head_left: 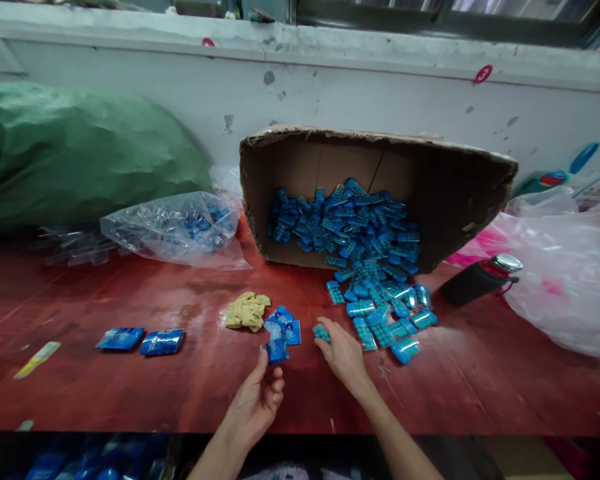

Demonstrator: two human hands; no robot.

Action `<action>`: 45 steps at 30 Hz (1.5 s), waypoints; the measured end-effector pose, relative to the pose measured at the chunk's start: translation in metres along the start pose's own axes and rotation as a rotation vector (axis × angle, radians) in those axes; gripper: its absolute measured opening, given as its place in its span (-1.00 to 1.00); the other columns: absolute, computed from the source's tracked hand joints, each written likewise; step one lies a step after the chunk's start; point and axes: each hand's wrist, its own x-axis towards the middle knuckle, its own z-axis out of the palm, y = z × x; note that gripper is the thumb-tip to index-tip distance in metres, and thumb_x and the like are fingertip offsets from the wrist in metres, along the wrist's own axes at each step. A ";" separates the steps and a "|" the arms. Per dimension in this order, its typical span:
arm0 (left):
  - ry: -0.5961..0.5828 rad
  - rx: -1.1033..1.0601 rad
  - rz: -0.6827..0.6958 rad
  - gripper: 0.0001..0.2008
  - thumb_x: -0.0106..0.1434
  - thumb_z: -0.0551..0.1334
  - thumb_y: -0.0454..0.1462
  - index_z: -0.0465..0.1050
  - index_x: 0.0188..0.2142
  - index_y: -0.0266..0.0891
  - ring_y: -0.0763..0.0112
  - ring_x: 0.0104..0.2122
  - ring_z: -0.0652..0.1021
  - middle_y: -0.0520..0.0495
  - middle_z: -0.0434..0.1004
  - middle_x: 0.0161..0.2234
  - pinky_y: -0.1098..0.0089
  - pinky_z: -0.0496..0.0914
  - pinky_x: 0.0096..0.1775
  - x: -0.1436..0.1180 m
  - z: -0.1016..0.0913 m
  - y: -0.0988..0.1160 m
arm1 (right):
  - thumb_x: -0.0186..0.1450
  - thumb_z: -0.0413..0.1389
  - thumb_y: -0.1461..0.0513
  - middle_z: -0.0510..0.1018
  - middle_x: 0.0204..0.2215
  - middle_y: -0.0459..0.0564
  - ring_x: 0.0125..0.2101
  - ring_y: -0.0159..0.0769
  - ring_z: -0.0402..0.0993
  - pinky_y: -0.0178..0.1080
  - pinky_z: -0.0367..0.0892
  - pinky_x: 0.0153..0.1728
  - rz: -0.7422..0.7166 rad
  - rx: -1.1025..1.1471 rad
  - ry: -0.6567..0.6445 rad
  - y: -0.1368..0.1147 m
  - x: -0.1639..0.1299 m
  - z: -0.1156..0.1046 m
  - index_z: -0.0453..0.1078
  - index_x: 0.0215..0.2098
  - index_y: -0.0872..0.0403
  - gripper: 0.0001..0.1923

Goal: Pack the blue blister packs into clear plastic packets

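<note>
My left hand [258, 399] pinches a small blue packet [277, 350] just above the red table [130, 373]. A few more blue packets [283, 324] lie right behind it, beside a crumpled yellow cloth [247, 310]. My right hand [344, 357] reaches forward with its fingertips on a teal blister piece [321, 332]. Ahead of it, a heap of teal blister pieces [380, 303] spills out of a cardboard box [445, 193] lying on its side.
Two flat blue packets [141, 340] lie on the table to the left. A clear plastic bag [180, 230] and a big green sack [70, 153] sit at the back left. A black bottle [480, 279] lies on the right next to large clear bags [570, 280].
</note>
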 end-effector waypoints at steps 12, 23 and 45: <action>0.080 0.167 0.119 -0.88 0.14 0.15 -0.25 0.23 -0.46 -0.25 0.59 -0.74 0.35 0.03 0.38 -0.69 0.62 0.17 -0.73 0.003 0.001 -0.005 | 0.21 0.01 0.11 0.44 -0.24 0.14 -0.22 -0.10 0.38 -0.22 0.26 -0.34 0.029 -0.223 0.115 -0.005 -0.005 -0.007 0.18 0.04 0.09 -0.55; 0.052 0.056 0.038 -0.85 0.08 0.21 -0.24 0.26 -0.45 -0.26 0.60 -0.74 0.36 0.05 0.38 -0.68 0.62 0.20 -0.73 0.004 0.001 -0.004 | 0.13 0.06 0.26 0.40 -0.30 -0.05 -0.29 -0.30 0.37 -0.27 0.29 -0.23 -0.049 0.576 0.064 -0.023 -0.019 -0.013 0.26 -0.14 0.05 -0.70; -0.060 0.212 0.269 -0.73 -0.09 0.32 -0.16 0.33 -0.53 -0.32 0.56 -0.71 0.38 0.03 0.40 -0.69 0.57 0.22 -0.71 0.005 0.000 -0.004 | 0.10 0.10 0.33 0.37 -0.27 -0.08 -0.24 -0.30 0.35 -0.29 0.29 -0.20 -0.236 0.589 -0.148 -0.040 -0.036 -0.009 0.27 -0.08 -0.03 -0.60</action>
